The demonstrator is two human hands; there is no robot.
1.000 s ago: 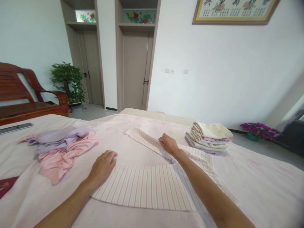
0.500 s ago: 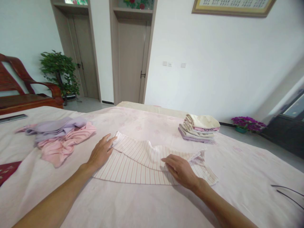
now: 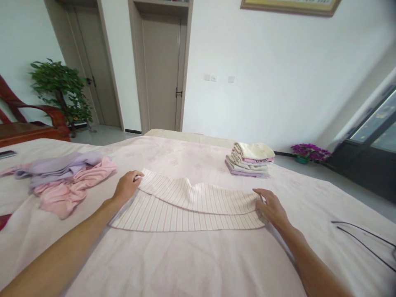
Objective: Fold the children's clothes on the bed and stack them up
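Observation:
A white garment with thin pink stripes (image 3: 192, 202) lies spread in front of me, its upper layer folded partly over the lower one. The exact kind of garment does not show. At its upper left corner, my left hand (image 3: 129, 185) pinches the fabric between thumb and fingers. My right hand (image 3: 272, 206) is closed on the right end, index finger stretched along the edge. A small ridge stands up in the middle of the top layer. Beyond it to the right sits a stack of folded clothes (image 3: 250, 161).
Crumpled purple and pink clothes (image 3: 68, 177) lie at the left on the pale pink bed sheet (image 3: 198, 264). A phone (image 3: 7, 154) rests at the far left, and thin black cords or arms (image 3: 361, 235) lie at the right. A wooden chair (image 3: 37, 123) stands beyond.
My right hand has moved from the middle of the striped garment to its right end, where the fabric now lies flatter. The left hand now pinches the corner. The view has shifted slightly right.

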